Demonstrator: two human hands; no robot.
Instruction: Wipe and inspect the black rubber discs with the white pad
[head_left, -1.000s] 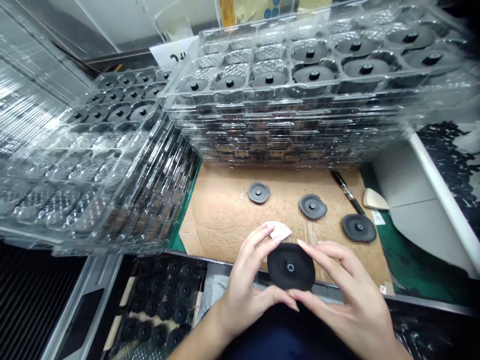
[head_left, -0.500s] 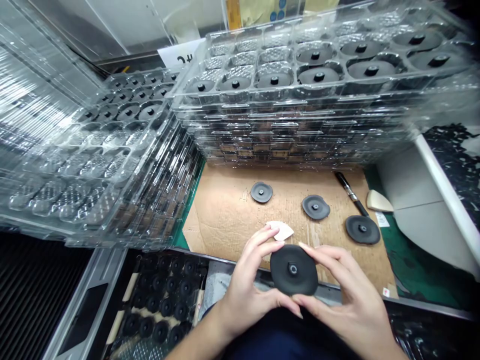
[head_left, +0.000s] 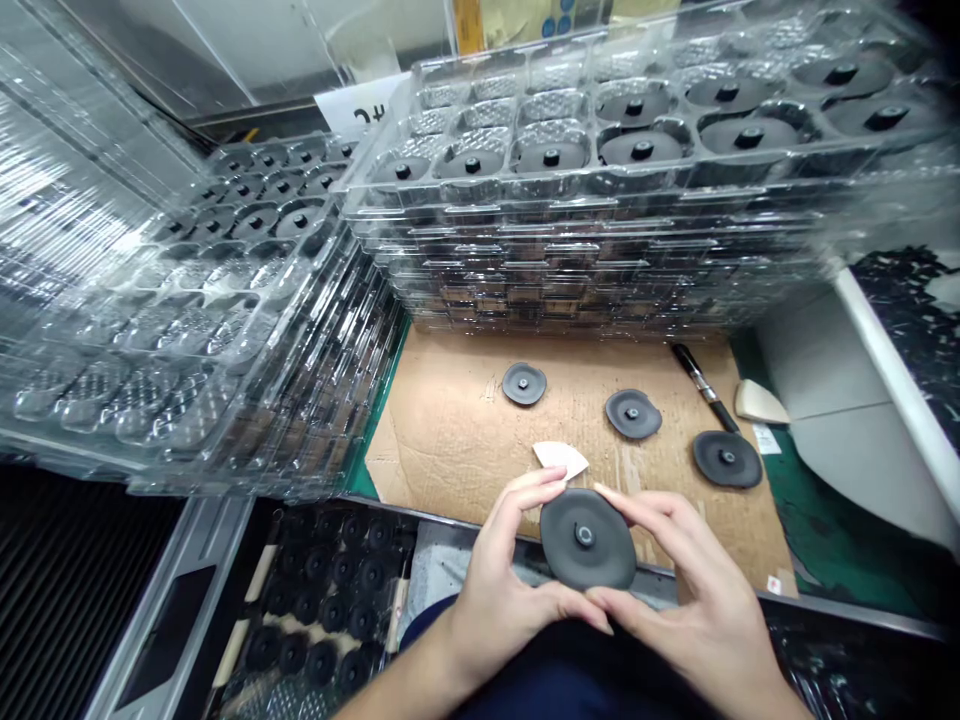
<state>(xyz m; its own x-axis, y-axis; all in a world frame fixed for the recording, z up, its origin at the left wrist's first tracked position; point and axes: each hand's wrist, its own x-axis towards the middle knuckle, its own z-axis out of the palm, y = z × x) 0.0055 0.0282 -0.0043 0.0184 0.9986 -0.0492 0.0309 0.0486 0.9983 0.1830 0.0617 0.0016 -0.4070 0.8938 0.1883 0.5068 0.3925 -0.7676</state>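
Note:
Between both hands I hold a black rounded disc (head_left: 592, 560) with a small raised hub at its centre, its hub side facing me. My left hand (head_left: 510, 570) grips the left edge, thumb below and fingers above. My right hand (head_left: 686, 575) grips the right edge in the same way, the thumbs meeting at the bottom. Just beyond my left fingertips lies a white fan-shaped piece (head_left: 561, 457). Three similar dark discs rest on the cardboard: one at the back (head_left: 524, 384), one in the middle (head_left: 633, 414) and one at the right (head_left: 726, 459).
A cardboard sheet (head_left: 442, 430) covers the bench. Stacked clear plastic trays stand behind (head_left: 540, 240) and at the left (head_left: 300, 340), some pockets holding discs. A black pen-like tool (head_left: 703, 385) and a cream block (head_left: 760, 402) lie at the right. Below left is another filled tray (head_left: 322, 600).
My left fingers have shifted slightly at the disc's upper edge, uncovering more of the white piece. The disc stays held in nearly the same place.

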